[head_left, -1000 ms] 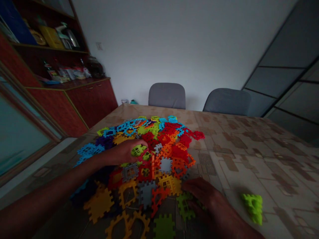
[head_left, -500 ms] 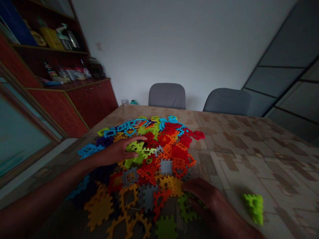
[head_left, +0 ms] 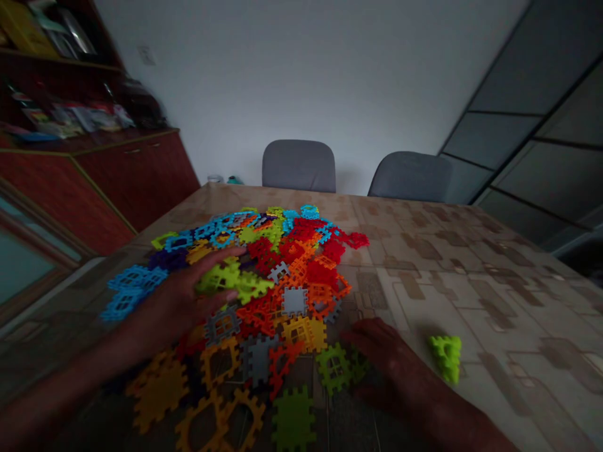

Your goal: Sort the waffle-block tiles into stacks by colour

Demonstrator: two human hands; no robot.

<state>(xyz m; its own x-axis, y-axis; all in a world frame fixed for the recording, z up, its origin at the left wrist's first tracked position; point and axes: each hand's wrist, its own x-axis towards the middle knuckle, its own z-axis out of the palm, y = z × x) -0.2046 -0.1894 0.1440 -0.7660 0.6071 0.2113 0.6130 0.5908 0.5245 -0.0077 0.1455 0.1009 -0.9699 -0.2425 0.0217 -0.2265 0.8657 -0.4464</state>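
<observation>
A heap of flat, notched plastic building pieces in several colours covers the near and middle table. My left hand is closed around joined lime-green pieces, thumb below and fingers above, raised slightly over the heap. My right hand rests low at the heap's right edge, fingers apart over a green piece they partly hide. Beside it lies a green window piece. To the right, a small lime-green assembled triangular shape stands alone on the table.
The patterned table reaches to two grey chairs at the far side. A red-brown cabinet stands at the left. A solid green square and yellow pieces lie near the front.
My left hand has drawn back to the left with the lime-green pieces, lifting them a little. My right hand has barely moved. The whole view has shifted slightly.
</observation>
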